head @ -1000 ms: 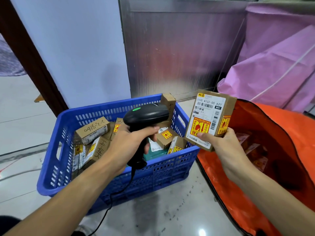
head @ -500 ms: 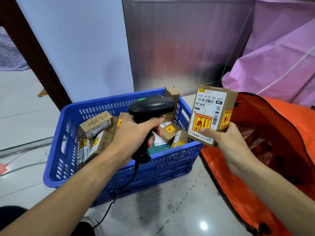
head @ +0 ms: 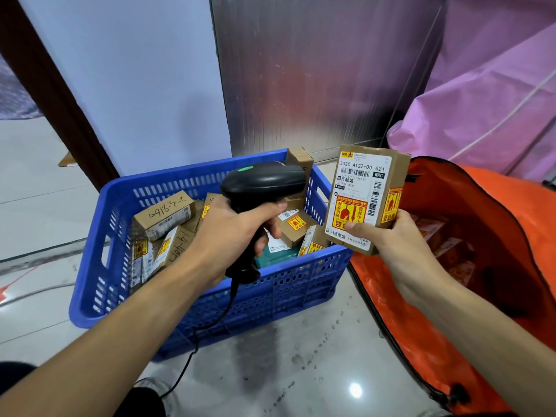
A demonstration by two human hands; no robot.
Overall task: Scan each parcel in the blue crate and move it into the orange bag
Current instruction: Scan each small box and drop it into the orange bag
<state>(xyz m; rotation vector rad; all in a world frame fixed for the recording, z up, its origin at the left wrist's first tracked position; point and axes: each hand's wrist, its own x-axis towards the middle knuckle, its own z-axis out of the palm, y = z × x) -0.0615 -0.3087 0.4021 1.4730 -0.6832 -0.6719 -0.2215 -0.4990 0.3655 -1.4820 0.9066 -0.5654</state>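
Our left hand (head: 237,236) gripped the scanner (head: 264,185), nose toward the parcel (head: 365,206) our right hand (head: 388,239) pinched upright beside it; orange bag (head: 496,206) lay right of that hand. We judged: square the label (head: 359,176) to the scanner; no beam seen, perhaps unread.

Head view — down, close over crate (head: 285,291)

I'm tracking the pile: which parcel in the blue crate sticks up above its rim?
The brown parcel standing on end in the far right corner of the blue crate, behind the scanner; the others lie below the rim.
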